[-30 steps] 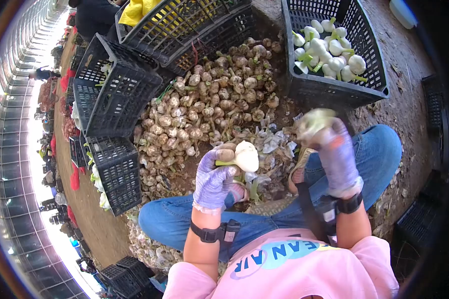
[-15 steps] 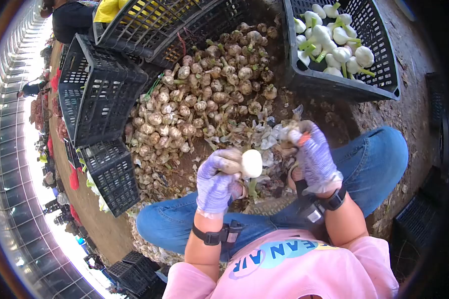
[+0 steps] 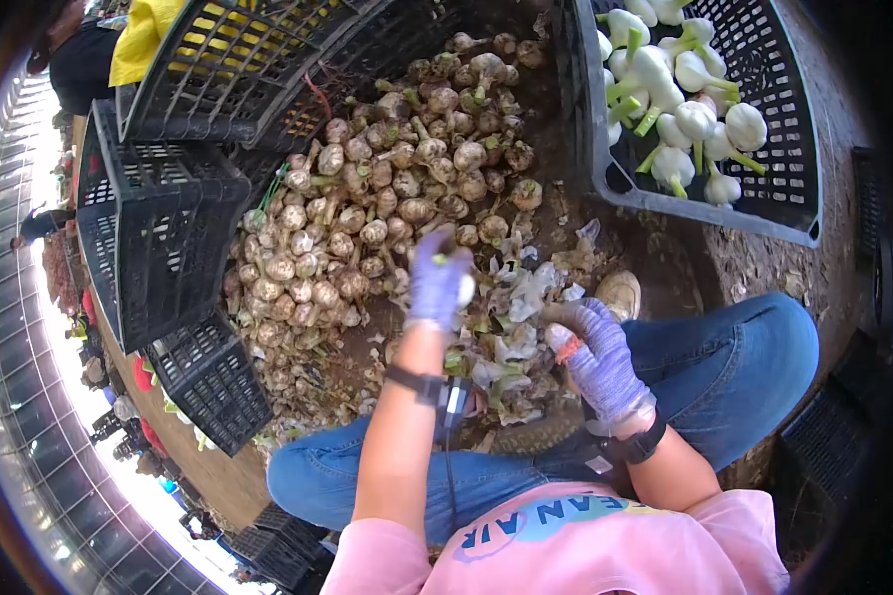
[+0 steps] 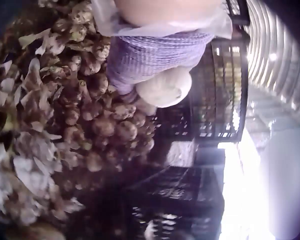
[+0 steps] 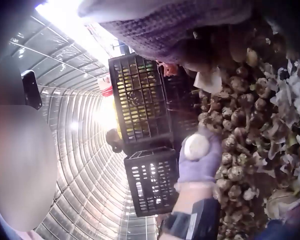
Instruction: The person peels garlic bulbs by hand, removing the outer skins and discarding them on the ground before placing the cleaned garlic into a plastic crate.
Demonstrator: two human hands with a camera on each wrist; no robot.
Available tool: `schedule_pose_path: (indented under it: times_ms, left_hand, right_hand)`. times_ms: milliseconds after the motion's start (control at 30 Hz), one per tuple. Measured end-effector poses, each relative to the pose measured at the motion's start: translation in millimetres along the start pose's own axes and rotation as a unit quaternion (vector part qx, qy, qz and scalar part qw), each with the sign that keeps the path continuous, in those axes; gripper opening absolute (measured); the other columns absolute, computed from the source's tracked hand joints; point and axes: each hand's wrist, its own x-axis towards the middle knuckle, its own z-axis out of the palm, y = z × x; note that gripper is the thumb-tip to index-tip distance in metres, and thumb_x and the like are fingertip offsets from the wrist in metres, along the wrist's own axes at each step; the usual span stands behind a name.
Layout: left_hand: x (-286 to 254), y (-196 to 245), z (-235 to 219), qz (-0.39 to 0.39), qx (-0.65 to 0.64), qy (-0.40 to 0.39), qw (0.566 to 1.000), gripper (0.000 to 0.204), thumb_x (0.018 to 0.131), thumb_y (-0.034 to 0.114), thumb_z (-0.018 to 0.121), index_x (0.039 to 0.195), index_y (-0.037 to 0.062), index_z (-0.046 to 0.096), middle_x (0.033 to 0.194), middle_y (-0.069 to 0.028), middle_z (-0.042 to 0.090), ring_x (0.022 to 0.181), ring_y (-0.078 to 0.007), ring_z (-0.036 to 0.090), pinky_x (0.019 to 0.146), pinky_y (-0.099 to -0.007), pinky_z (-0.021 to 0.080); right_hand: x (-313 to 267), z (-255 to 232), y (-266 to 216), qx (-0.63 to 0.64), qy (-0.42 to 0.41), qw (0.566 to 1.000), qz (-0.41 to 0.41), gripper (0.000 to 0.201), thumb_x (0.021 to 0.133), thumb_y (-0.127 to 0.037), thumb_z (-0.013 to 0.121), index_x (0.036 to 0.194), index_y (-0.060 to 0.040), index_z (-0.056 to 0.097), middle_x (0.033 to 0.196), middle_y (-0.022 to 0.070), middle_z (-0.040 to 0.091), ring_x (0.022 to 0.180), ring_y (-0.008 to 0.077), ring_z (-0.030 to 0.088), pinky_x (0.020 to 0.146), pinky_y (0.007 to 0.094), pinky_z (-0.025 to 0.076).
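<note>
My left hand (image 3: 435, 293), in a purple knit glove, holds a white garlic bulb (image 4: 165, 89) over the near edge of a heap of unpeeled garlic (image 3: 367, 218). The bulb shows pale against the palm in the right wrist view, while the head view blurs the hand. Gloved alike, my right hand (image 3: 607, 365) hovers above my lap beside the loose garlic skins (image 3: 526, 297). Its fingers are loosely bent, with an orange band (image 3: 569, 347) round the thumb. A whitish flap (image 5: 209, 80) shows at its fingers in the right wrist view.
A black crate (image 3: 704, 210) of cleaned white garlic bulbs (image 3: 697, 121) stands at the upper right. More black crates (image 3: 174, 248) border the heap on the left, and another with yellow cloth (image 3: 144, 40) is behind. Another person (image 3: 79, 64) is at the far upper left.
My left hand has moved forward and up toward the heap, carrying the garlic bulb. My right hand has lowered toward my lap and apart from the left. The head view has shifted slightly.
</note>
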Motion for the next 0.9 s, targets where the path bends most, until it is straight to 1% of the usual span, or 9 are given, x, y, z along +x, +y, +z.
schedule_pose_path:
  times_ms: [67,100,267,333,400,533,600,733,900]
  left_hand:
    - [37,-48,12,0.188,0.404,-0.01,0.895,0.041,0.073,0.006,0.062,0.114,0.0103,0.056,0.114,-0.0168,0.05,0.101,-0.0302,0.054,0.088,-0.0364,0.047]
    - [46,-54,20,0.199,0.455,-0.055,0.866,0.046,0.071,0.005,0.063,0.116,0.0088,0.054,0.108,-0.0193,0.052,0.101,-0.0353,0.053,0.093,-0.0367,0.042]
    - [65,-79,29,0.241,0.455,-0.06,0.855,0.048,0.074,0.005,0.063,0.12,0.0078,0.051,0.106,-0.0159,0.057,0.098,-0.0316,0.056,0.084,-0.0366,0.047]
    - [36,-46,24,-0.015,0.057,-0.146,0.987,0.037,0.079,0.007,0.062,0.115,0.0048,0.054,0.111,-0.0116,0.057,0.09,-0.0208,0.058,0.076,-0.03,0.05]
    - [-3,-1,9,-0.04,0.03,-0.211,0.976,0.037,0.079,0.008,0.066,0.115,0.0044,0.055,0.105,-0.0064,0.06,0.086,-0.0123,0.059,0.075,-0.0233,0.049]
    - [-74,37,-9,0.086,0.019,-0.26,0.962,0.038,0.08,0.014,0.066,0.115,0.0032,0.055,0.105,-0.0051,0.06,0.092,-0.0116,0.056,0.075,-0.0221,0.047]
    - [-97,34,-18,0.13,0.031,-0.212,0.968,0.048,0.077,0.02,0.071,0.118,0.0033,0.053,0.109,-0.0054,0.058,0.09,-0.0112,0.056,0.074,-0.0223,0.047]
    - [-156,47,-24,0.076,-0.089,-0.226,0.967,0.078,0.069,0.03,0.078,0.131,0.0022,0.039,0.119,-0.0097,0.052,0.106,-0.016,0.051,0.089,-0.0286,0.042]
    - [-175,31,-28,0.248,0.039,-0.172,0.952,0.077,0.068,0.032,0.078,0.129,0.0027,0.041,0.121,-0.0101,0.051,0.111,-0.0188,0.049,0.094,-0.0308,0.04]
  right_hand:
    - [4,-1,2,-0.032,0.027,0.999,0.004,0.027,0.08,-0.014,0.061,0.097,0.0064,0.061,0.097,0.0193,0.055,0.091,0.0298,0.056,0.082,0.0344,0.044]
    - [6,-1,3,-0.033,0.028,0.999,0.007,0.027,0.08,-0.014,0.061,0.097,0.0064,0.061,0.097,0.0193,0.055,0.091,0.0298,0.056,0.082,0.0344,0.044]
    - [8,-2,20,-0.096,0.033,0.995,0.007,0.039,0.08,-0.016,0.062,0.111,0.0054,0.055,0.11,0.0221,0.053,0.11,0.03,0.051,0.094,0.0337,0.039]
    - [10,3,18,0.121,0.057,0.991,-0.011,0.046,0.081,-0.014,0.06,0.122,0.0033,0.047,0.118,0.0205,0.049,0.116,0.0302,0.046,0.099,0.0344,0.034]
    - [10,4,22,0.113,0.049,0.991,-0.044,0.049,0.082,-0.013,0.058,0.126,0.0016,0.043,0.124,0.0179,0.045,0.119,0.0283,0.044,0.101,0.0342,0.031]
    - [1,5,18,-0.011,-0.011,0.996,-0.091,0.05,0.083,-0.013,0.059,0.128,-0.0017,0.041,0.12,0.0145,0.048,0.114,0.0237,0.047,0.098,0.0329,0.037]
    - [-12,8,-8,0.294,-0.052,0.953,0.046,0.045,0.083,-0.013,0.06,0.123,-0.0024,0.043,0.117,0.0132,0.049,0.107,0.0212,0.051,0.091,0.0316,0.043]
    - [-30,4,-34,0.48,-0.143,0.863,0.062,0.038,0.083,-0.008,0.062,0.115,-0.0023,0.045,0.11,0.0085,0.052,0.103,0.0167,0.053,0.086,0.0297,0.046]
    - [-50,8,-37,0.253,-0.136,0.958,-0.017,0.03,0.085,-0.012,0.061,0.111,-0.0035,0.05,0.101,0.0035,0.054,0.092,0.0113,0.052,0.08,0.0247,0.045]
